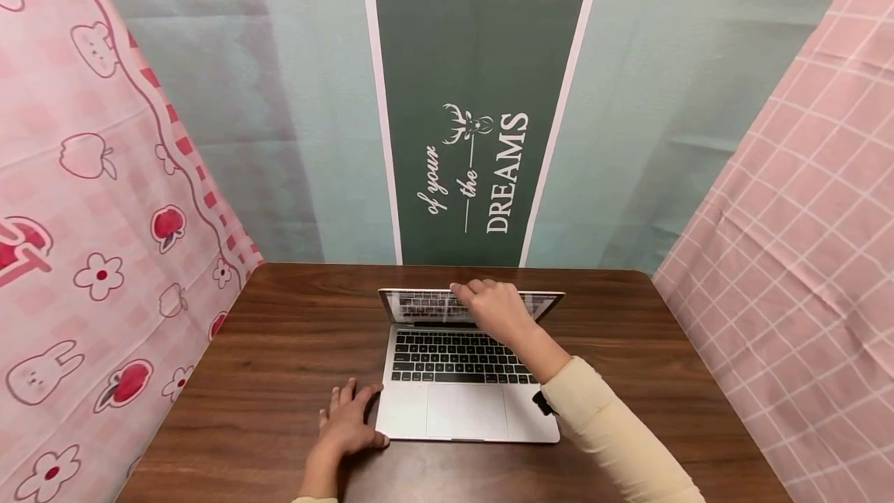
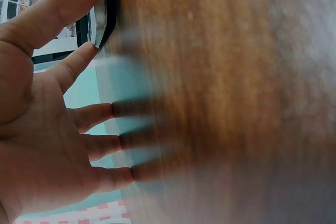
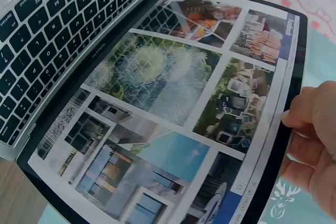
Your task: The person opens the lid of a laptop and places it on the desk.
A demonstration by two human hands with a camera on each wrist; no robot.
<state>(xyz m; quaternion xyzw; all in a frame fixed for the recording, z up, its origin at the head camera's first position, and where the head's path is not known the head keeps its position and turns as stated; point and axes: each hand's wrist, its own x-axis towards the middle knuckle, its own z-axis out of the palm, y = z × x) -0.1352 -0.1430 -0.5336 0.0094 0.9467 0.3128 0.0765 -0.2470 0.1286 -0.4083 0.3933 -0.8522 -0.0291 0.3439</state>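
Note:
A silver laptop (image 1: 466, 410) with a black keyboard rests on the table, its screen (image 3: 157, 93) tilted up and showing a page of photos. At the top edge of the lid, my right hand (image 1: 497, 313) grips the rim, thumb on the screen side and the other fingers behind, as the right wrist view shows. My left hand (image 1: 347, 424) lies at the laptop's front left corner. Its thumb and index finger touch the laptop's edge, while the other fingers (image 2: 102, 147) stretch out straight and spread to the tabletop.
The brown wooden table (image 1: 279, 348) has rounded far corners. Behind it hangs a green and teal curtain (image 1: 482, 37) with white lettering. Pink patterned cloth (image 1: 133, 254) borders the left side, and pink checked cloth (image 1: 789, 216) the right.

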